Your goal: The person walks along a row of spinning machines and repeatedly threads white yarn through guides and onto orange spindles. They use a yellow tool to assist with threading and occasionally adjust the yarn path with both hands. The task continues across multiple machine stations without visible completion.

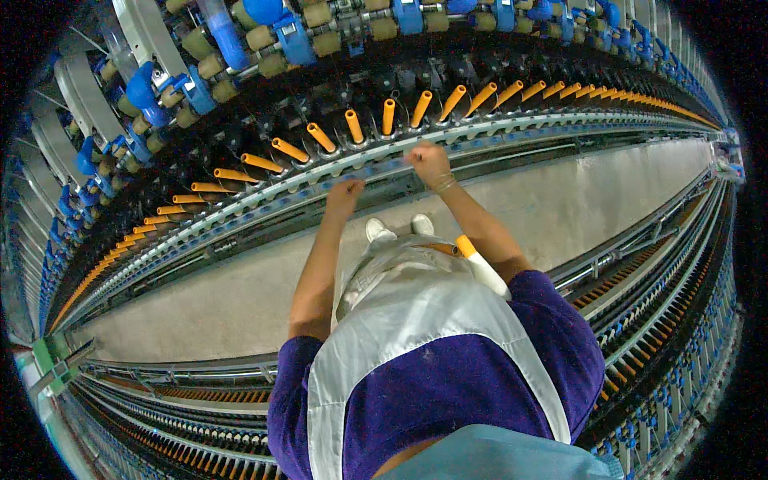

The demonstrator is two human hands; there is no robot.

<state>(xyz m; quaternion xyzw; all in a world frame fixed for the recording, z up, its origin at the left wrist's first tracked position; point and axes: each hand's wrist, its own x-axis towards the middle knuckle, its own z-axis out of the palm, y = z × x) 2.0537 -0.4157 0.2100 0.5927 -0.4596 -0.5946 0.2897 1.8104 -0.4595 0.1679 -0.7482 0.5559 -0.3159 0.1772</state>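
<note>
My left hand [344, 198] is closed, with its fingertips drawn together in front of the pale metal rail [320, 174] of a spinning frame. Higher and to the right, my right hand [430, 166] is also closed, its fingers curled close to the same rail. Anything held in either hand is too small or too blurred to make out. Just beyond the hands stands a row of upright orange bobbin tubes [354, 126], bare of yarn as far as I can see. A bobbin wound with white yarn [485, 270], its orange end showing, sticks out at my apron's right side.
Blue-and-grey drafting arms with rollers [296, 44] run above the tubes. A second spinning frame [632, 300] stands behind me, with more orange tubes. Between the machines lies a narrow grey floor aisle [200, 308]. My white shoes [380, 230] are near the front machine's base.
</note>
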